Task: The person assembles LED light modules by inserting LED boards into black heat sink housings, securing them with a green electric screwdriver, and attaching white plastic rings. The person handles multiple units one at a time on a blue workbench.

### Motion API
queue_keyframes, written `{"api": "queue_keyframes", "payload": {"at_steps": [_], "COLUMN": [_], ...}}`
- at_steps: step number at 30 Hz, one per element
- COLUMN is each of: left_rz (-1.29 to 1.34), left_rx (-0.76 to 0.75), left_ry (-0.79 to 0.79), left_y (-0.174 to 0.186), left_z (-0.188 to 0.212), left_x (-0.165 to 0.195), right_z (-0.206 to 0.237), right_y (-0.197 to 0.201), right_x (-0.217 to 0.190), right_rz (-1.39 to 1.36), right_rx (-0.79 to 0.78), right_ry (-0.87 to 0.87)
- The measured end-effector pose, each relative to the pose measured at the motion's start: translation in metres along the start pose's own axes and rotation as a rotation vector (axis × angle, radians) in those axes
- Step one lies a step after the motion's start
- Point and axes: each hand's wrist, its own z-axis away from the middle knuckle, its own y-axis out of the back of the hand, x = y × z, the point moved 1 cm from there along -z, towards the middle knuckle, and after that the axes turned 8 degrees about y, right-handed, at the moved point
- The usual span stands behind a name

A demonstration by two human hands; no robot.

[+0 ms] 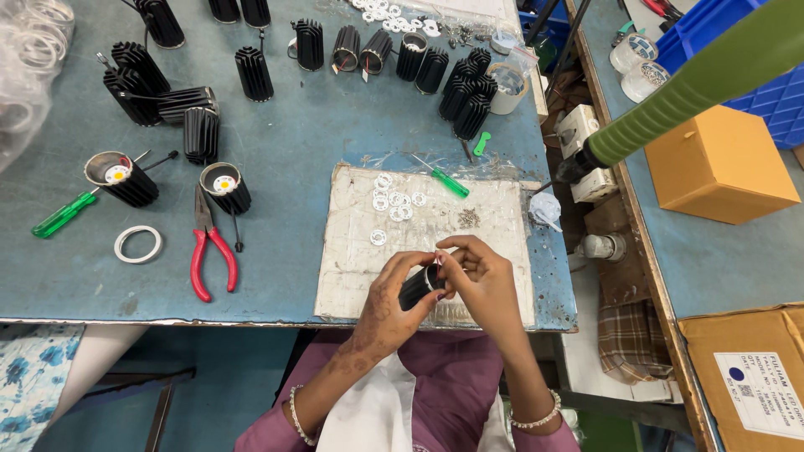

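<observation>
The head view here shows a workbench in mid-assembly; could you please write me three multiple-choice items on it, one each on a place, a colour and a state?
1. Where do the red-handled pliers lie?
A. left of the white mat
B. on the orange box
C. in the blue crate

2. What colour is the handle of the small screwdriver at the mat's top edge?
A. yellow
B. green
C. black

3. How is the black finned cylinder held?
A. lying untouched on the mat
B. by the left hand alone
C. between the left hand and the right hand

Answers: 1 A, they rest on the blue table beside the mat; 2 B, its handle is plainly green; 3 C, both hands' fingers close around it.
</observation>
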Motion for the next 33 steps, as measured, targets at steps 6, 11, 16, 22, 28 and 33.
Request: {"api": "queue_keyframes", "payload": {"at_steps": [6,11,16,22,28,33], "left_rz": [0.044,0.033,0.115,0.098,0.03,-0.068], "left_rx": [-0.096,-0.19,-0.373,-0.433,-0.534,-0.581], "left_ry": [0.036,0.029,0.007,0.074,0.104,-0.022], "left_y": [0.006,0.007,0.021,0.029,0.035,0.042], "left_z": [-0.005,-0.005,-0.005,-0.012,-0.017,-0.022], "left_x": [-0.008,-0.015,-0.014,-0.009,-0.016,-0.022], "right_z": [0.007,0.005,-0.002,0.001,-0.005,-0.003], "right_y": [0.004,0.005,0.001,0.008,0.008,0.005], "right_x": [-0.027,-0.028,-0.014,-0.013,-0.003,0.008], "right_rz": [0.286,0.448,0.275,0.26,0.212,0.055], "right_rx": [-0.167,-0.111,-0.181,-0.318,-0.318,-0.308], "right_ry": [0.153,0.207,0.189,0.212,0.181,0.172]}}
